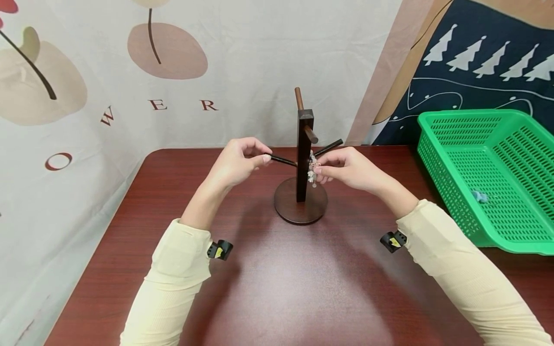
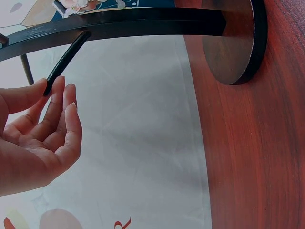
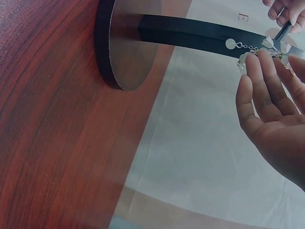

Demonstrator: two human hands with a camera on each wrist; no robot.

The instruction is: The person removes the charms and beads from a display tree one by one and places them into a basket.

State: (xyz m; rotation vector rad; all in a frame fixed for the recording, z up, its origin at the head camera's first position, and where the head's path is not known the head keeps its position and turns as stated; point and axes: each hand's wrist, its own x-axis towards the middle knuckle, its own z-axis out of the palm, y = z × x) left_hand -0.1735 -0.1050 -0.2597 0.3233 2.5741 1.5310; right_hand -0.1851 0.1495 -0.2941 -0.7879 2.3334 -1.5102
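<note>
A dark wooden stand [image 1: 301,180] with a round base and several pegs stands upright on the table. My left hand [image 1: 235,162] pinches the outer end of its lower left peg [image 1: 284,160] between thumb and fingers; the left wrist view shows that peg [image 2: 69,59] too. On the other side of the post, my right hand [image 1: 351,168] holds a bracelet [image 1: 312,176] of pale beads with small white flower charms by thumb and fingertips. A short chain ending in a round bead [image 3: 230,44] hangs from it. Whether the bracelet encircles a peg cannot be told.
A green plastic basket [image 1: 452,202] sits at the table's right side, with a small blue item [image 1: 479,196] inside. Behind the reddish-brown table [image 1: 277,293] hangs a printed cloth [image 1: 259,62]. The lower right peg [image 1: 330,147] points outward beyond my right hand.
</note>
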